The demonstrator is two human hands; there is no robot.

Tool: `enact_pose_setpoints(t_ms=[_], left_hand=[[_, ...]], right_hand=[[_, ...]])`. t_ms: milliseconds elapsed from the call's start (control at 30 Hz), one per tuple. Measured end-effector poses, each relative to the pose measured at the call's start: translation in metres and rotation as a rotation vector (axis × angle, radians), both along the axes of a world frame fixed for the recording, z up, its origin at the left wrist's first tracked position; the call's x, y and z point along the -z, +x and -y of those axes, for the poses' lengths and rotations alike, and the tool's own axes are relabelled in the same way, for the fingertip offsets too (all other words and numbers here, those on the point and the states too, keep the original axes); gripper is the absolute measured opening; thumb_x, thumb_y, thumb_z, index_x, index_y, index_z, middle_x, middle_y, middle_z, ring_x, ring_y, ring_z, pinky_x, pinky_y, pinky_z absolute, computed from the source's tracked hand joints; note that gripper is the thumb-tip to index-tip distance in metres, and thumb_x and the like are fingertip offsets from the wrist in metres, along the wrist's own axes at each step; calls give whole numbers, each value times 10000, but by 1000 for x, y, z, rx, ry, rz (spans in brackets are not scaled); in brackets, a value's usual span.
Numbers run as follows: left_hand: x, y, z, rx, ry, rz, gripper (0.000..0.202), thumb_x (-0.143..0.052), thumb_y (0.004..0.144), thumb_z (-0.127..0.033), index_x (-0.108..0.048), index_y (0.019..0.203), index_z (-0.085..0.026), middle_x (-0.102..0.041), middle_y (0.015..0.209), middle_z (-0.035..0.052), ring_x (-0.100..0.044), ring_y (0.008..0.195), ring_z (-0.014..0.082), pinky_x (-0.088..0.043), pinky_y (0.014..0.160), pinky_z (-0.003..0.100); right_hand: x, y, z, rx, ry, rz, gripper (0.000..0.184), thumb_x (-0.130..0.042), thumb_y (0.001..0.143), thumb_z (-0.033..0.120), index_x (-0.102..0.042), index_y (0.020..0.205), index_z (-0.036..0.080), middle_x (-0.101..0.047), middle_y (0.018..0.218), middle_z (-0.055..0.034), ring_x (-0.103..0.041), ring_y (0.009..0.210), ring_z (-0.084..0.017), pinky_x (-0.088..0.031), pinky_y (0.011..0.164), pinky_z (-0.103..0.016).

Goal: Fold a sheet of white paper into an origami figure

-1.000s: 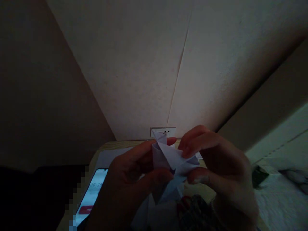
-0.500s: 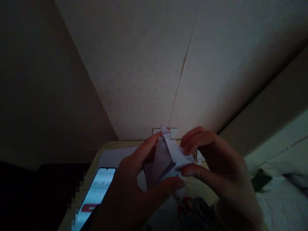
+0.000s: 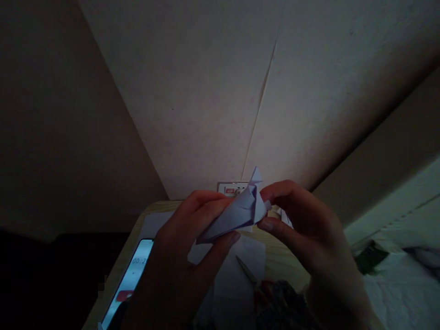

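A folded white paper figure [image 3: 239, 210] is held up between both hands over a small wooden table [image 3: 278, 256] in dim light. My left hand [image 3: 185, 256] pinches its lower left part between thumb and fingers. My right hand [image 3: 305, 233] pinches its right end, where a small pointed tip sticks up. Flat white paper sheets [image 3: 237, 270] lie on the table under the hands.
A lit phone [image 3: 129, 284] lies at the table's left edge. Scissors [image 3: 254, 279] with red handles rest on the paper. A wall socket [image 3: 232, 188] sits behind the table. A bed with light bedding [image 3: 402, 284] is to the right.
The paper figure has been turned and flattened into a longer shape lying left to right. Both hands shifted their grip and rose slightly; the scissors now show beneath them.
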State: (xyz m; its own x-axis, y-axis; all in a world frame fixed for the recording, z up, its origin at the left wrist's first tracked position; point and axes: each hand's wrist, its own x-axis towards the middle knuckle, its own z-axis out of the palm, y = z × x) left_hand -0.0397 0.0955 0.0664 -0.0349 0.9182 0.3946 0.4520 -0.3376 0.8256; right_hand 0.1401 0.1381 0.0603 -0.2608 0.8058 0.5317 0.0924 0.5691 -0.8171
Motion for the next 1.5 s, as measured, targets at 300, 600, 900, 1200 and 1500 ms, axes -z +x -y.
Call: enact_pose_setpoints(t_ms=[300, 600, 900, 1200, 1500], left_hand=[[5, -9, 0, 28, 78, -98, 441, -686, 870, -268, -629, 1253, -479, -715, 1171, -87, -672, 1030, 163, -518, 838, 218], [0, -4, 1, -9, 41, 3, 309, -681, 865, -246, -717, 1140, -384, -755, 1107, -62, -687, 985, 171, -520, 840, 237], [-1, -7, 0, 9, 7, 56, 278, -746, 811, -318, -745, 1076, -402, -769, 1012, -66, -702, 880, 183, -552, 791, 253], [9, -1, -1, -25, 101, 39, 270, -676, 841, -240, -737, 1061, -385, -749, 980, -78, -674, 835, 154, -518, 856, 262], [9, -3, -4, -1, 115, 55, 303, -689, 826, -231, -753, 1063, -409, -728, 1009, -66, -663, 866, 150, -507, 832, 246]], right_hand=[[-8, -6, -2, -26, -147, 23, 161, -774, 792, 324, -660, 754, 216, -675, 697, 23, -633, 659, -145, -508, 621, -256], [-8, -10, 3, -53, -190, 100, 141, -732, 828, 295, -630, 770, 216, -643, 716, 29, -616, 697, -152, -484, 668, -280], [-5, -10, 0, -132, -295, 81, 228, -766, 792, 365, -613, 731, 207, -651, 735, 5, -631, 742, -185, -493, 726, -328], [-6, -10, 1, -165, -423, 22, 302, -792, 741, 445, -605, 719, 208, -597, 672, 19, -577, 680, -174, -462, 672, -320], [-2, -14, -1, -183, -495, -116, 465, -840, 696, 318, -563, 1067, 273, -594, 762, 52, -590, 677, -146, -489, 638, -279]])
